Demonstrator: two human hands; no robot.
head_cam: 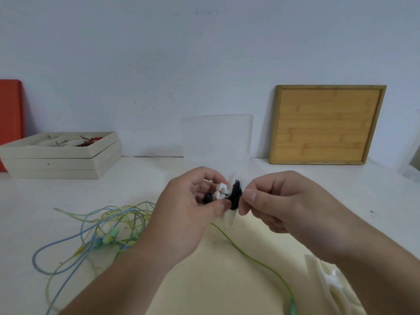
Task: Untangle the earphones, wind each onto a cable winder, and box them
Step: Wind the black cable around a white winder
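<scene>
Both hands meet at scene centre, raised over the table [136, 176]. The white winder [230, 218] sits between them, edge-on to the camera, with black cable [235, 196] wrapped round its middle.

Left hand [188, 210]: fingers curled, thumb tip pressed on the winder's left side, holding it. 1 black earbud [208, 197] sits inside that curl, just left of the winder. There are small white bits beside it, and I cannot tell what they are.

Right hand [279, 205]: thumb and fingers pinched narrow on the winder's right side, at the black wrap.

Tangle [113, 223] of blue, yellow and green earphones lies on the table, left of and nearer than the left hand. It is partly hidden by the left forearm and neither hand touches it.

1 green cable [250, 253] runs along the table from below the hands to the near right.

White pieces [329, 283], winder-like but blurred, lie near right, partly under the right forearm.

Clear box [216, 137] stands far centre by the wall, straight behind the hands.

Far left: beige tray [61, 164] with red beads in it, and a red panel [10, 114] at the edge.

Far right: wooden board [327, 125] leaning on the wall.
</scene>
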